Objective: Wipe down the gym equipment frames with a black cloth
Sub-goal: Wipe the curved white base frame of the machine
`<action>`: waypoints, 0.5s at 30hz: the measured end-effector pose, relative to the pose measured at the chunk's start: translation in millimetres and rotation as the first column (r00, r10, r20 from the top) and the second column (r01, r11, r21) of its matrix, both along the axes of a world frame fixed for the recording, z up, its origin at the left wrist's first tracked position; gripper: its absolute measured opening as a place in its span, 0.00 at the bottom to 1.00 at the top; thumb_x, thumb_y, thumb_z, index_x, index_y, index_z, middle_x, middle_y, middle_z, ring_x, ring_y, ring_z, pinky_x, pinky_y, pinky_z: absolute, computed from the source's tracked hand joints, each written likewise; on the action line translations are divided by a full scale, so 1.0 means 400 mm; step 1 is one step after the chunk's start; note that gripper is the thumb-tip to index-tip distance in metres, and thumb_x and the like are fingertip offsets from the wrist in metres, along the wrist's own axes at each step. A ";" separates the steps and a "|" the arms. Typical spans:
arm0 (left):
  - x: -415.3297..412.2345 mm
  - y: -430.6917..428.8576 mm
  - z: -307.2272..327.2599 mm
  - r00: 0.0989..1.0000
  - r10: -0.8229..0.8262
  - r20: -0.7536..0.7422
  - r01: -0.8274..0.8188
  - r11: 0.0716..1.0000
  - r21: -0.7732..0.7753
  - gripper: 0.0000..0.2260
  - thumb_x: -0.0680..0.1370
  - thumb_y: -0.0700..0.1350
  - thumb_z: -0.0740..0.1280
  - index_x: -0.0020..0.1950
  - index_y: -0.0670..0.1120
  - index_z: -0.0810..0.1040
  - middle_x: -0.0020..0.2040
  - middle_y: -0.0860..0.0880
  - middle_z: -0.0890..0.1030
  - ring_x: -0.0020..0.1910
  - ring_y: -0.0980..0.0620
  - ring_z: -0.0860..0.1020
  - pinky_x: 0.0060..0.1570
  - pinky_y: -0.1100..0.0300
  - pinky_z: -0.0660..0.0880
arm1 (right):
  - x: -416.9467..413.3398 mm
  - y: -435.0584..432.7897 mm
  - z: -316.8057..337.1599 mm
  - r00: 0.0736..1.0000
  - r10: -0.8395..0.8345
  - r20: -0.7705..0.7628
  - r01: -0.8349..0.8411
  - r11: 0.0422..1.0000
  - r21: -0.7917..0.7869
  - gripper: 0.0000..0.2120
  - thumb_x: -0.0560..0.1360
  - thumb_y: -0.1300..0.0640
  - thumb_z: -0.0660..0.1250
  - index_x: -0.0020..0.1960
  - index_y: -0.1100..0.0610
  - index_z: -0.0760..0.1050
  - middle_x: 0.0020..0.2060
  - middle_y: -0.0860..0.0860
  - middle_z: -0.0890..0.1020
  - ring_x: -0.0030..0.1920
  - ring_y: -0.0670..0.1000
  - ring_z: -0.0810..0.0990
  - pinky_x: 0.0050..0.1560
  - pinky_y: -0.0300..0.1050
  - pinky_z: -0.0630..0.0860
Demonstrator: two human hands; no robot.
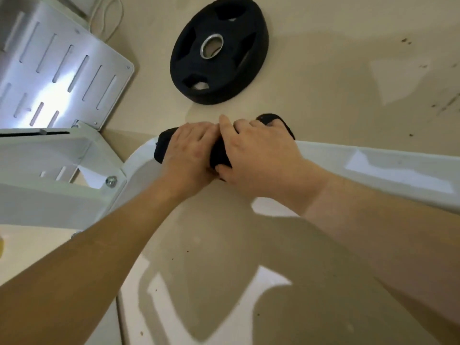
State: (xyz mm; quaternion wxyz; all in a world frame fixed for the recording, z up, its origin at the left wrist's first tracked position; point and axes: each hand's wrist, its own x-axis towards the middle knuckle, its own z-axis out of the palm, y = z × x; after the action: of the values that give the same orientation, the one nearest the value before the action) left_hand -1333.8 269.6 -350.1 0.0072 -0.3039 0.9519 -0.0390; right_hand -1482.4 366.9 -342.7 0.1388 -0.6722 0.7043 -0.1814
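Floor: glossy beige floor, a few dark specks at the right
Frame: one white frame bar running right, curving down at its left end beside a slotted white panel
Cloth: one black cloth draped over the bar
Hands: two, left hand and right hand, side by side, both clenched over the cloth (thumbs tucked underneath)
Plates: one black weight plate flat on the floor, apart from the bar
Room: open floor on both sides of the bar
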 end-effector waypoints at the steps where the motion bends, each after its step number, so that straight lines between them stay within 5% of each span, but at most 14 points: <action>1: 0.025 -0.019 0.010 0.996 0.085 0.023 -0.086 0.996 0.027 0.28 0.67 0.56 0.70 0.65 0.49 0.70 0.57 0.47 0.77 0.57 0.46 0.74 0.63 0.47 0.68 | -0.002 0.001 0.001 1.000 -0.001 -0.006 0.001 1.000 -0.005 0.31 0.76 0.39 0.59 0.71 0.57 0.61 0.56 0.54 0.76 0.51 0.55 0.75 0.52 0.55 0.70; 8: 0.136 -0.072 0.025 0.829 0.560 0.014 -0.559 0.826 0.066 0.35 0.65 0.54 0.78 0.68 0.51 0.67 0.63 0.44 0.74 0.62 0.42 0.71 0.64 0.44 0.68 | -0.004 0.007 0.002 0.997 0.071 0.025 -0.069 0.993 -0.091 0.23 0.78 0.43 0.58 0.67 0.55 0.67 0.57 0.50 0.77 0.55 0.53 0.76 0.54 0.50 0.69; 11: 0.055 -0.026 0.017 0.911 0.413 0.003 -0.413 0.911 0.015 0.30 0.68 0.52 0.74 0.68 0.50 0.68 0.64 0.45 0.74 0.64 0.44 0.70 0.68 0.46 0.64 | -0.020 0.007 0.016 0.983 0.068 0.168 -0.052 0.994 -0.098 0.26 0.76 0.48 0.61 0.71 0.56 0.64 0.67 0.51 0.70 0.63 0.53 0.73 0.64 0.52 0.67; 13: -0.035 0.047 0.005 0.969 0.248 0.012 -0.249 0.969 0.012 0.27 0.73 0.51 0.68 0.71 0.50 0.67 0.66 0.46 0.72 0.68 0.46 0.67 0.73 0.47 0.57 | -0.045 0.013 0.030 0.963 0.130 0.236 -0.142 0.989 0.037 0.39 0.75 0.49 0.63 0.78 0.59 0.47 0.76 0.55 0.58 0.65 0.54 0.72 0.62 0.49 0.70; 15: -0.114 0.135 -0.005 0.987 0.160 0.036 -0.161 0.986 0.039 0.31 0.74 0.52 0.66 0.75 0.47 0.62 0.70 0.46 0.68 0.72 0.47 0.62 0.75 0.49 0.49 | -0.093 0.039 0.041 0.966 0.224 0.127 -0.245 0.952 0.185 0.46 0.75 0.49 0.64 0.77 0.58 0.35 0.77 0.59 0.53 0.63 0.56 0.75 0.57 0.46 0.72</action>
State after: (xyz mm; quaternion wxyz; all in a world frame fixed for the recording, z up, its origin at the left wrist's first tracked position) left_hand -1379.6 323.5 -352.3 0.0320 -0.3786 0.9247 -0.0235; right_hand -1519.5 382.5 -326.4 0.2624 -0.7235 0.6257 -0.1270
